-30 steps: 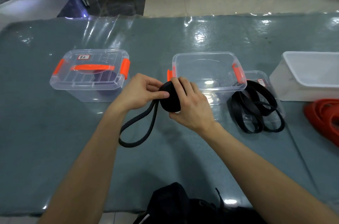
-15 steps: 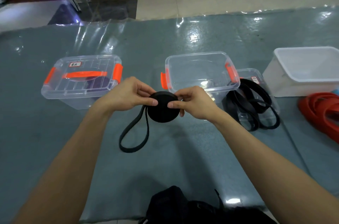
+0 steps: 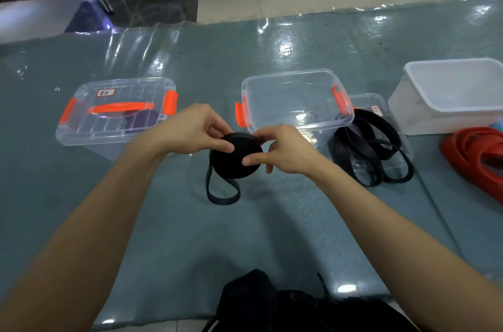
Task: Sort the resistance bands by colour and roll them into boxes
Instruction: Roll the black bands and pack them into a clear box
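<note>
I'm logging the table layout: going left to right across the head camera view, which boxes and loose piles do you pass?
Lidded clear box → open clear box → loose black bands → white tub. The red bands overlap the tub, and the black roll held by left hand and right hand overlaps the open box; both omitted.

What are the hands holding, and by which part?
Both hold a black resistance band by its rolled coil: left hand pinches the left side, right hand the right. The unrolled tail trails free.

Black rolled rubber band [image 3: 231, 168]; clear plastic lidded box [image 3: 81, 138], orange latches and handle; loose black flat bands [image 3: 340, 154]; red rubber bands [image 3: 468, 146]; white plastic tub [image 3: 424, 119]; speckled grey-blue table cover [image 3: 190, 236].
</note>
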Available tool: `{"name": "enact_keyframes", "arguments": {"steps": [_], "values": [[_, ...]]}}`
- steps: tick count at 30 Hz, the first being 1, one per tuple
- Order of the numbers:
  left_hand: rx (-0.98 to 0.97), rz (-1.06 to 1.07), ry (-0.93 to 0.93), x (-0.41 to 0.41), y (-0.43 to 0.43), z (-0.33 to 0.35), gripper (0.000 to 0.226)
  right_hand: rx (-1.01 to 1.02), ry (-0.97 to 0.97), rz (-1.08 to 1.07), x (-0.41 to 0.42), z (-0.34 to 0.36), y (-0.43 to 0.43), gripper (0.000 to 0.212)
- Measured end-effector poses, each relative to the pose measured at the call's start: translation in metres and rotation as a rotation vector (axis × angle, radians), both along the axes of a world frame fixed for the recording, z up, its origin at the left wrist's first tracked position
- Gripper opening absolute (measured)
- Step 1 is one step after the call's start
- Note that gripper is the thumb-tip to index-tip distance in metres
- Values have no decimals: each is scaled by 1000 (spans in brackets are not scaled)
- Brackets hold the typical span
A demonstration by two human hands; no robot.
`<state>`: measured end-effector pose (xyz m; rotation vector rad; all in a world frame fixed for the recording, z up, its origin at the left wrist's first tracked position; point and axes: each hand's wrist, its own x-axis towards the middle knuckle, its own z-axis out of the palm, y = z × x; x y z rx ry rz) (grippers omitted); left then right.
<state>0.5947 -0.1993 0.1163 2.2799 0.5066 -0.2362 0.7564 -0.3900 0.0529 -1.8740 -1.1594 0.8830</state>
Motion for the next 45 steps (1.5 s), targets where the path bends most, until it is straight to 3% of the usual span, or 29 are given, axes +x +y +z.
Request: {"name": "enact_keyframes", "arguments": {"steps": [2,4,11,20,22,25,27,30,33,39,45], "values": [[51,-57,-1,8,-3,4,18,-14,-52,40,2,0,2,24],[38,-50,-42,12,-1,6,20,25,23,9,5,-1,3,18],[-367,282,-374,-11,7,-27,29,251,442,-250,19,-3,-4,24],[-630,569,-618,6,-28,-53,20,376,813,-389,1,-9,2,25],[-564,549,-575,4,-22,-49,22,298,731,-342,4,-11,0,30],[-373,405,-396,0,-5,-36,20,126,285,-269,19,-6,-4,56],[-170,220,-209,4,6,-23,16,59,87,-181,31,3,-1,68],[81,-74,17,23,10,-2,15,-38,-29,90,33,12,9,36],[179,-176,51,38,16,12,19,6,-6,122,32,11,15,12],[-298,216,-403,38,20,-8,25,224,334,-177,47,2,7,17],[-437,613,-730,67,-27,-48,22,303,604,-337,56,-9,-2,25]]}}
